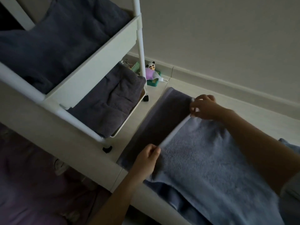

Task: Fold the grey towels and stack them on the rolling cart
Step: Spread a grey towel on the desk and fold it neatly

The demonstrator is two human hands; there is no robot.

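Note:
A grey towel (pixel 206 158) lies spread on the white floor at the lower right, its near half folded over the far half (pixel 164 117). My left hand (pixel 148 157) pinches the pale hem of that fold at its near corner. My right hand (pixel 203 107) pinches the same hem at the far corner, so the edge runs taut between them. The white rolling cart (pixel 100 56) stands to the left. Folded grey towels fill its top tray (pixel 53 39), and another folded grey towel (pixel 112 99) sits on the shelf below.
A small panda figure (pixel 151 70) and a green box (pixel 153 82) sit on the floor behind the cart, by the wall's skirting. A purple fabric (pixel 32 184) lies at the lower left. A cart wheel (pixel 107 149) stands close to the towel's left edge.

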